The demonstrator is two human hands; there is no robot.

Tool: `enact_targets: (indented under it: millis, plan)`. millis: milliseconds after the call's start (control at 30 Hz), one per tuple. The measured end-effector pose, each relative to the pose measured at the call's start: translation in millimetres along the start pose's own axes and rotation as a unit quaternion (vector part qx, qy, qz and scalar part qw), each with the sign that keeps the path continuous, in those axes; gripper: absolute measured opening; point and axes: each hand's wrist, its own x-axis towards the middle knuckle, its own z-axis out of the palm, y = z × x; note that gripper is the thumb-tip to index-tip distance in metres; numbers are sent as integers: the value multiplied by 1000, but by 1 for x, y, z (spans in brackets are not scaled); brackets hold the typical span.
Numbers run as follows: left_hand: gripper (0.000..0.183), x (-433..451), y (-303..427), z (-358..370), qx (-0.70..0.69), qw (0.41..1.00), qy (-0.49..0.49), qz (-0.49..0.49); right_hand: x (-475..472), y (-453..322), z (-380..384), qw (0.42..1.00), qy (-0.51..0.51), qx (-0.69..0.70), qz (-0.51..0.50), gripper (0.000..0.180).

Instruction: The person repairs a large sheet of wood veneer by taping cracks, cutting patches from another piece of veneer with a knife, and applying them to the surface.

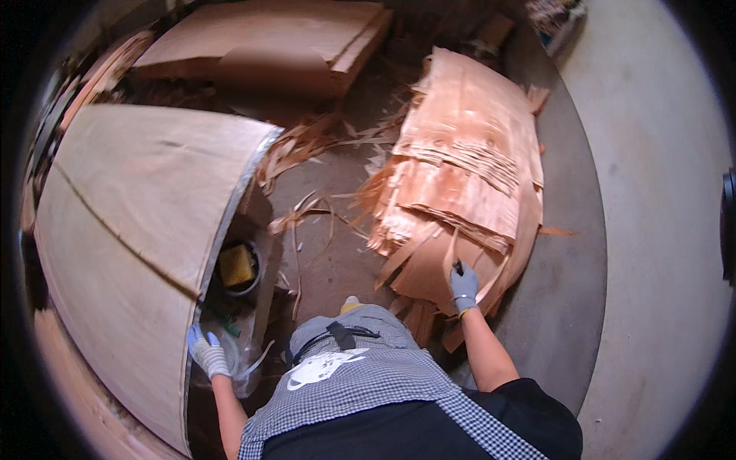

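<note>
My left hand (210, 352), in a striped glove with blue fingers, is at the near edge of a worktable topped by a pale wood sheet (144, 201). Its fingers are apart and nothing shows in them. A dark line or seam crosses the sheet. Out to the right, my right hand (466, 287) wears a grey glove and closes around a small dark tool (458, 268), whose kind I cannot tell. Beside that tool a thin strip of veneer (452, 247) stands up. It lies over the near end of a stack of wood veneer sheets (460, 132) on the floor.
Under the table edge are a round tub (253, 282) with a yellow sponge-like block (237, 265) and a clear plastic bag (244, 368). Veneer scraps (310, 213) litter the floor. A large sheet stack (264, 29) stands at the back. A pale floor strip (650, 201) runs along the right.
</note>
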Motion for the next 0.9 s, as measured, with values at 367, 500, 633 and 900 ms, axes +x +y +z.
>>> enact_targets:
  millis: [367,500,633,900]
  plan:
    - [34,1,166,32,-124,929,-183,298,110,70,-25,988,93,-34,119,19]
    - [30,2,160,42,-104,915,-275,278,127,152,-25,970,107,-87,200,24]
    - [28,0,190,21,-72,898,-355,251,142,187,-35,948,45,-174,264,30]
    - [29,4,246,5,-72,875,-409,250,149,251,-48,957,89,-148,233,30]
